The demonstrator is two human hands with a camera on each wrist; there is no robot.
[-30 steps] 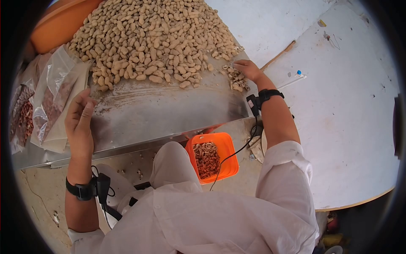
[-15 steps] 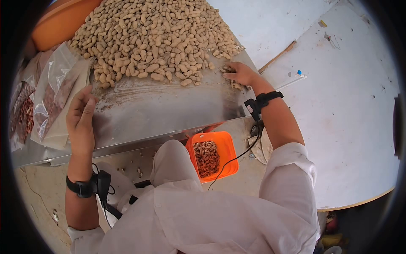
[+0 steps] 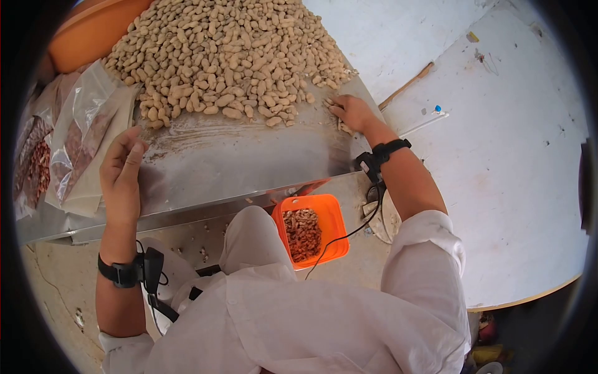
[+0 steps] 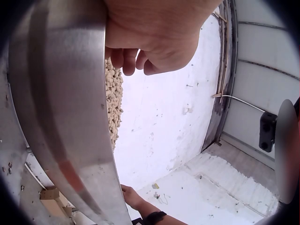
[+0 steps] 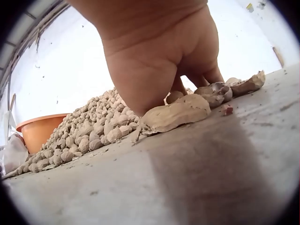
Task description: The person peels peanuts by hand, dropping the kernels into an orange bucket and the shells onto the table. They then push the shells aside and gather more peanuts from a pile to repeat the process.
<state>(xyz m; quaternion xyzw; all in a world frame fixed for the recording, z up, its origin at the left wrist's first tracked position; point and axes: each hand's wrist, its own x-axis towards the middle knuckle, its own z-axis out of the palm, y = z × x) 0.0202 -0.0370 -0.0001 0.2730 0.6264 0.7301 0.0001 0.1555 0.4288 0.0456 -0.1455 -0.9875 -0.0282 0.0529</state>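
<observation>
In the head view my right hand (image 3: 355,114) is lowered over a small heap of broken peanut shells (image 3: 344,128) near the right edge of the metal table. Its thumb and fingers reach down beside them. The right wrist view gives a close look at split shells (image 5: 176,115) under the palm, with the fingers beyond them. My left hand (image 3: 121,177) hovers by the table's left part with loosely bent fingers and nothing visible in them. A large pile of unshelled peanuts (image 3: 230,56) spreads between and beyond both hands.
Clear bags (image 3: 81,137) with red peanut kernels lie at the left, before an orange tub (image 3: 93,34). Below the front edge of the metal table (image 3: 237,156), an orange bin (image 3: 333,224) holds reddish-brown bits. A white surface (image 3: 498,187) extends at the right.
My right hand has moved left and slightly nearer, onto the broken shells, which it now largely covers. My left hand has barely shifted.
</observation>
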